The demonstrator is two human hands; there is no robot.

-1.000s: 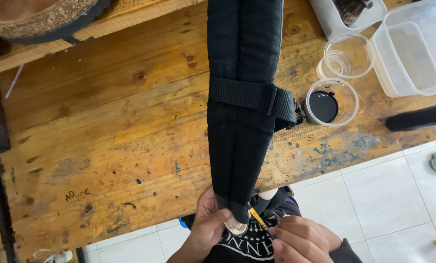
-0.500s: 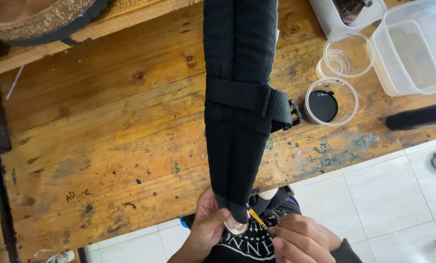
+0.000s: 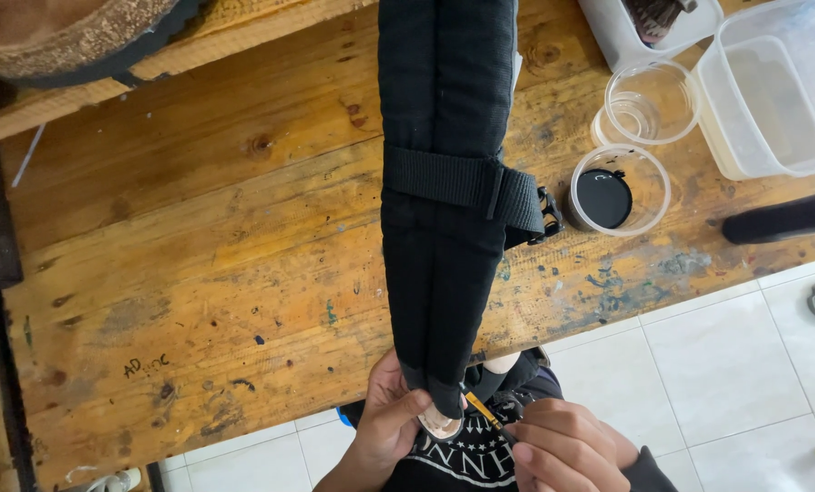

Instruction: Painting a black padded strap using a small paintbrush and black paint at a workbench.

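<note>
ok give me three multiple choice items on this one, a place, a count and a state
1. Where does the black pad lie?
A. on the floor
B. on the wooden table
C. in the tub

2. How many clear round cups stand right of the pad?
A. two
B. four
C. none

3. What does the right hand hold?
A. nothing
B. a cup
C. a thin yellow tool

Key: 1 B, it stretches along the tabletop; 2 A, empty cup and cup with black paint; 3 C, tool pinched at the pad's end, which the left hand grips.
</note>
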